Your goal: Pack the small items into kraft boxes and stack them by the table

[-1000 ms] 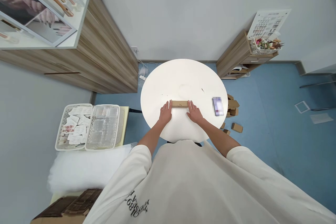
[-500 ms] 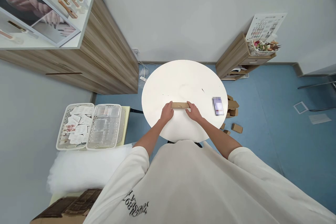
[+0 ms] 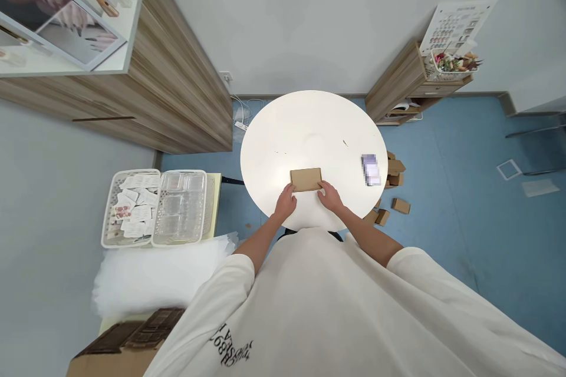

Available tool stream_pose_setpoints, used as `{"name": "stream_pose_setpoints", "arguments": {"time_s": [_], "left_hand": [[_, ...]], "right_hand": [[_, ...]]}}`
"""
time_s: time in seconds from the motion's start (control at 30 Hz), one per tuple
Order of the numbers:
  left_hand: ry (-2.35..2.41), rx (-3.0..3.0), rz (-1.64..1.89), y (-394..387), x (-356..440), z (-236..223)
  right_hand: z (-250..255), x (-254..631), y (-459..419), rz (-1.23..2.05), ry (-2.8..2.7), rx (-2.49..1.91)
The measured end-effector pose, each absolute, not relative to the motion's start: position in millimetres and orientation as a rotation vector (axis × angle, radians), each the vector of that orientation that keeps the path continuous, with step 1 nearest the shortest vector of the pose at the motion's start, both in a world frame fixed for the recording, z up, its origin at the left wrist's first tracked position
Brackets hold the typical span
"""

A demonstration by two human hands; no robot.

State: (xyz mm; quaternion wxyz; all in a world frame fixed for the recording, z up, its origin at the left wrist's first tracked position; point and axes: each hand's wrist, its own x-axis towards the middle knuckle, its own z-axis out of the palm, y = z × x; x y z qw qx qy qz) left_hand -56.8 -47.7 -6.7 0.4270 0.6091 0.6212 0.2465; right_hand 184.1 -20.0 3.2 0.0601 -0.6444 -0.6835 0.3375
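Note:
A small brown cardboard box [image 3: 306,179], closed, lies with its broad face up on the round white table [image 3: 309,118]. My left hand [image 3: 286,201] grips its near left corner, fingers bent against the edge. At the near right corner, my right hand [image 3: 329,195] holds the box the same way, thumb toward me. Right of the hands, near the table's edge, is a blurred purple and white item [image 3: 371,170] that I cannot make out. A tiny dark scrap [image 3: 345,143] lies farther back on the tabletop.
Several cardboard boxes [image 3: 400,206] lie on the blue floor right of the table. To the left, a white basket [image 3: 107,212] of cards and a clear-lidded container [image 3: 179,209] stand beside white wrapping sheets [image 3: 154,280]. A wooden cabinet [image 3: 186,70] stands behind left.
The box has tipped from showing its narrow side to lying with its broad face up. Both hands have shifted slightly toward me, still at its two ends. The camera view has moved a little.

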Motion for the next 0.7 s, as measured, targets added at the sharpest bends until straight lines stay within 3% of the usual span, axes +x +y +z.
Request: {"name": "stream_pose_setpoints", "arguments": {"time_s": [0.37,0.7], "left_hand": [[1.490,1.107,0.649,-26,-57,8],[1.425,1.127,0.651,-23,-59,26]], "right_hand": [[18,167,-20,1.081,-1.873,-1.963],[41,162,-36,1.093,-1.596,-1.948]]}}
